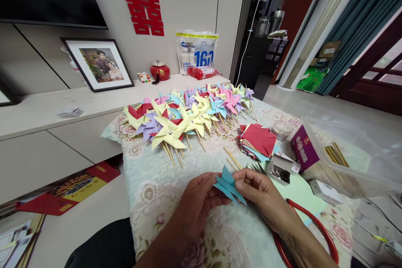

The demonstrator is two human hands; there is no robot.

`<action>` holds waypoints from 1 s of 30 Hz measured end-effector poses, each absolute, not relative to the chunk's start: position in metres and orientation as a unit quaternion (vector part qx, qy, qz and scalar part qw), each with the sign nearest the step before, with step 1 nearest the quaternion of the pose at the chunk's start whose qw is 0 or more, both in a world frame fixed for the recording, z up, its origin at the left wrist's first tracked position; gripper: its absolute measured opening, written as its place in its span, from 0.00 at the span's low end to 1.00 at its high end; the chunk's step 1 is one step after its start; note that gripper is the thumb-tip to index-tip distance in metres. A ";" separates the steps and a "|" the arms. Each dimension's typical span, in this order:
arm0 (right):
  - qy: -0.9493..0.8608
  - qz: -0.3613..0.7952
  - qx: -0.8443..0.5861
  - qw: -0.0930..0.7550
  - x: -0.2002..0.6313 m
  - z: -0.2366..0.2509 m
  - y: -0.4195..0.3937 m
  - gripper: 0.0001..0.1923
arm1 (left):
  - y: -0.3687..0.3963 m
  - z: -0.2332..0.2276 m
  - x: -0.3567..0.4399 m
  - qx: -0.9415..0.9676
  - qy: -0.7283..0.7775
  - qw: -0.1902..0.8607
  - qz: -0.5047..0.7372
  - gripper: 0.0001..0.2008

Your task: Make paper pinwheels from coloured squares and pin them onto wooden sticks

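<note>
Both of my hands meet low in the middle of the view over a floral cloth. A folded blue paper piece with pointed corners is pinched between them. My left hand grips its left side, and my right hand holds its right side with thumb and fingers. Just beyond lie two loose wooden sticks. Farther back, several finished paper pinwheels in yellow, purple, blue, pink and red lie in a long heap.
A stack of cut paper squares, red on top, sits right of centre. A clear plastic bin with sticks, a purple box, a small pin box and a red ring lie right. A white cabinet runs left.
</note>
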State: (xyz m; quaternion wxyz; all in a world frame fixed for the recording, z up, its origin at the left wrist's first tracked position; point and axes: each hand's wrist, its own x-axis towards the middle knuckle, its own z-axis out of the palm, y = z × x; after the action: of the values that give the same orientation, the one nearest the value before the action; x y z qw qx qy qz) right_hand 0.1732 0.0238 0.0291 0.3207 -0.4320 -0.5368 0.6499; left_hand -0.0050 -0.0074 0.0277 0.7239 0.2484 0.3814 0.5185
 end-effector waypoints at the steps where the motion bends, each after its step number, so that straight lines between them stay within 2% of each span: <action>1: -0.536 0.650 -0.432 0.321 0.173 0.030 0.024 0.19 | -0.008 0.027 -0.005 0.250 0.379 0.726 0.517 0.11; 21: -0.498 0.660 -0.447 0.343 0.174 0.030 0.025 0.17 | -0.007 0.031 -0.005 0.221 0.349 0.743 0.526 0.08; 27: -0.478 0.654 -0.465 0.357 0.173 0.028 0.025 0.20 | -0.007 0.033 -0.003 0.233 0.358 0.765 0.483 0.16; 30: -0.481 0.645 -0.472 0.360 0.173 0.026 0.026 0.21 | -0.008 0.026 -0.003 0.240 0.382 0.753 0.479 0.16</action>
State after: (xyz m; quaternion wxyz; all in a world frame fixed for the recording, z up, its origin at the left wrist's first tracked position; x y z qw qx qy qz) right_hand 0.1730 0.0257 0.0261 0.3598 -0.4723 -0.4808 0.6452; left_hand -0.0034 -0.0082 0.0258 0.7528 0.2397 0.3822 0.4794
